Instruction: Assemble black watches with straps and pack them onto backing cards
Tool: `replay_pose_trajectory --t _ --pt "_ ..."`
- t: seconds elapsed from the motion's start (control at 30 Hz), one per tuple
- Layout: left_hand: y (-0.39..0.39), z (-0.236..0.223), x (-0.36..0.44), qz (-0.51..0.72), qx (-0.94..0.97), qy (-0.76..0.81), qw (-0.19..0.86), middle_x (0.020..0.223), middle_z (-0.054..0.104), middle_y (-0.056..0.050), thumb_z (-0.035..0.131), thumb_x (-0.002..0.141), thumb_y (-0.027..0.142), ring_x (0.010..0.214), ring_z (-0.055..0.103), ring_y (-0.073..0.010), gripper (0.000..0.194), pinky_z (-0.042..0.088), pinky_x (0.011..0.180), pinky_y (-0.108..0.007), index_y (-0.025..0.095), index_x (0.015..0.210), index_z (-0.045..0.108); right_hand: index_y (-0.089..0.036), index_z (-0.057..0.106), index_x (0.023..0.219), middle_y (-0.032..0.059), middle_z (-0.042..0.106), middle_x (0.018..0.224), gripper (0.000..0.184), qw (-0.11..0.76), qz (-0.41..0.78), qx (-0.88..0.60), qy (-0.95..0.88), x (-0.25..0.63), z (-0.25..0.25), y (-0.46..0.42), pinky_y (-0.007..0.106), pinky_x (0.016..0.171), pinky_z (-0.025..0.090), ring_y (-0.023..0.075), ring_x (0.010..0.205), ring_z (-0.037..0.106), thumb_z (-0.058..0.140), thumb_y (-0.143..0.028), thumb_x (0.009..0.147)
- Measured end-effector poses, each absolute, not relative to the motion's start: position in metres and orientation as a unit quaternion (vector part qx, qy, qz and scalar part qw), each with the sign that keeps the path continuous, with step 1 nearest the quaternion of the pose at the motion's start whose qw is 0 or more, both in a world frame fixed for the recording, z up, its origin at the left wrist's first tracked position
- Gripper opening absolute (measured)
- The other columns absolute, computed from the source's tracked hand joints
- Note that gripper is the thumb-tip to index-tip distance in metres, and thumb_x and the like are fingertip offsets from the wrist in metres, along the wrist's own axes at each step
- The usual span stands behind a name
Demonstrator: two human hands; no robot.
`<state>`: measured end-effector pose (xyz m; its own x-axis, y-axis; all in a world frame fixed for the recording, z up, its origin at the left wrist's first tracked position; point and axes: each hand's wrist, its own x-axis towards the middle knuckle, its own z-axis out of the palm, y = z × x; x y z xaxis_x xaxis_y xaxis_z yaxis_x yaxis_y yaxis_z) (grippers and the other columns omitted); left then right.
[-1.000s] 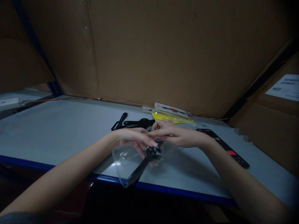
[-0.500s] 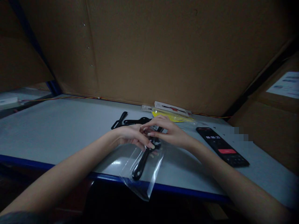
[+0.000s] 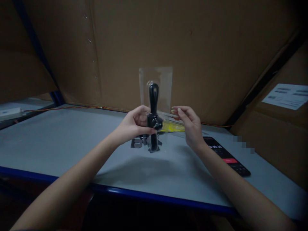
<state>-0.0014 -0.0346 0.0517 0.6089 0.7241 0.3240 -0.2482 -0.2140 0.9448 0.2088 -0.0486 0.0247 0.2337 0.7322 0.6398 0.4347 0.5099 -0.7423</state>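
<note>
The black tool (image 3: 154,96) in its clear bag (image 3: 166,80) is held upright above the bench (image 3: 60,134), to the left of the phone (image 3: 228,160), with the fingers of the left hand (image 3: 130,126) closed on its thick middle. The fingers of the right hand (image 3: 192,126), nearer to the phone, are nearly closed and apart from the bag; whether something thin is pinched there cannot be told. The middle should be gripped firmly but gently, so that the film is not stretched and sliding inside is avoided.
</note>
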Motion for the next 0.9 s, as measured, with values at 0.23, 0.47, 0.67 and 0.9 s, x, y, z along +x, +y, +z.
replay_pose_trajectory --t 0.23,0.47,0.67,0.9 --pt "-0.044 0.070 -0.007 0.423 0.752 0.214 0.458 0.102 0.065 -0.005 0.056 0.062 -0.002 0.113 0.052 -0.0208 0.032 0.041 0.093 -0.027 0.017 0.086 0.064 -0.017 0.059 0.101 0.0138 0.065 0.092 0.075 0.351 0.613 -0.390 -0.591 0.206 0.040 -0.063 0.040 0.064 0.051 0.0234 0.075 0.064 0.017 -0.074 0.077" --pt "-0.012 0.034 -0.001 0.416 0.863 0.179 0.223 0.125 0.053 -0.009 0.058 0.068 0.007 0.122 0.042 -0.0225 0.046 0.025 0.105 -0.043 0.020 0.112 0.054 -0.019 0.051 0.111 0.0044 0.066 0.086 0.042 0.377 0.683 -0.326 -0.534 0.185 0.022 -0.066 0.031 0.070 0.050 0.0155 0.072 0.064 0.065 -0.027 0.073" --pt "0.015 0.021 0.013 0.560 0.623 0.363 0.408 0.114 0.052 -0.013 0.066 0.065 0.030 0.098 0.056 -0.0246 0.053 0.045 0.085 -0.045 0.017 0.111 0.043 -0.020 0.045 0.118 0.0037 0.066 0.082 0.055 0.448 0.621 -0.368 -0.527 0.186 0.017 -0.058 0.034 0.068 0.051 0.0173 0.068 0.064 0.069 -0.025 0.069" --pt "-0.012 0.018 0.033 0.289 0.539 0.288 0.737 0.067 0.061 -0.005 0.064 0.072 0.033 0.051 0.058 -0.0137 0.028 0.046 0.049 -0.025 0.013 0.091 0.055 -0.025 0.035 0.130 0.0013 0.065 0.075 0.069 0.452 0.514 -0.430 -0.588 0.173 0.012 -0.058 0.033 0.056 0.051 0.0176 0.059 0.063 0.068 -0.032 0.070"
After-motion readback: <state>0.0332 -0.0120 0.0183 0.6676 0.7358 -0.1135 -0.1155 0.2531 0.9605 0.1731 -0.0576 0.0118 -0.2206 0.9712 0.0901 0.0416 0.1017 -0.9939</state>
